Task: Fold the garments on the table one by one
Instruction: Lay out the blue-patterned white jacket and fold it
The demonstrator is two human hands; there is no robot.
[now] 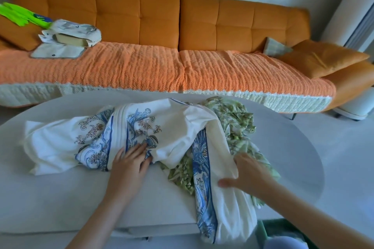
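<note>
A white garment with blue and brown floral print [153, 133] lies crumpled across the pale table [60, 198], and one long part of it hangs over the near edge at the right. Under it at the right lies a green leaf-print garment [236, 125]. My left hand [129, 163] rests flat on the white garment near its middle, fingers straight. My right hand [247, 174] grips the hanging part of the white garment, thumb on top and fingers hidden in the cloth.
An orange sofa [182, 26] with a ribbed orange cover runs behind the table. A cloth bag [70, 34] and a bright green item [22, 16] lie on the sofa's left end, cushions [321, 56] on its right. Pale floor shows at the right.
</note>
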